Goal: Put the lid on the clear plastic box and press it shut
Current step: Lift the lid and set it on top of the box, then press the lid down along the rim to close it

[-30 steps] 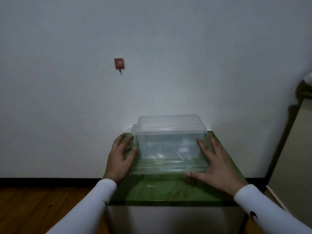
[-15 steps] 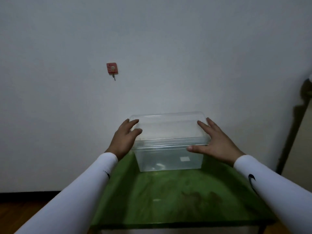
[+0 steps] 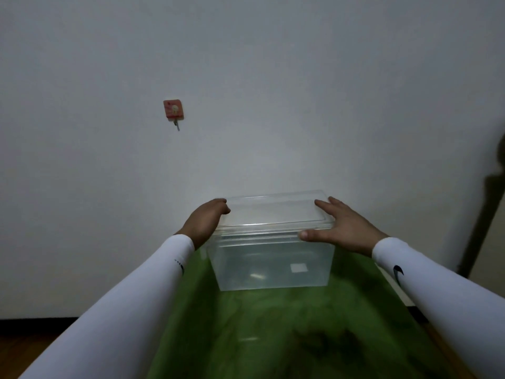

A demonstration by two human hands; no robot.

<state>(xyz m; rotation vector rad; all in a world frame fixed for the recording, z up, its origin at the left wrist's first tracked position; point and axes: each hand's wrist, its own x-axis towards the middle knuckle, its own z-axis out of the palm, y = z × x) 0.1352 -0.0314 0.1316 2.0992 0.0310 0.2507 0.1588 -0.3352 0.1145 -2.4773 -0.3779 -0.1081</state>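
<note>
A clear plastic box [image 3: 273,263] stands on a green table [image 3: 273,329], close to the white wall. Its clear lid [image 3: 276,212] lies level on top of the box rim. My left hand [image 3: 205,220] holds the lid's left end, fingers curled over its edge. My right hand [image 3: 344,228] holds the lid's right end, fingers spread along the side and thumb pressed on the front rim. Both arms wear white sleeves. Inside the box I see only a small white label on the front wall.
A red hook [image 3: 173,108] is stuck on the wall up left. A dark upright object [image 3: 489,209] stands by the wall at the right. Wooden floor [image 3: 27,348] and a dark skirting board show at the lower left, below the table's edge.
My hands have risen from the box's lower sides to the lid on top. My left fingers have curled over the lid's edge. The view has shifted closer.
</note>
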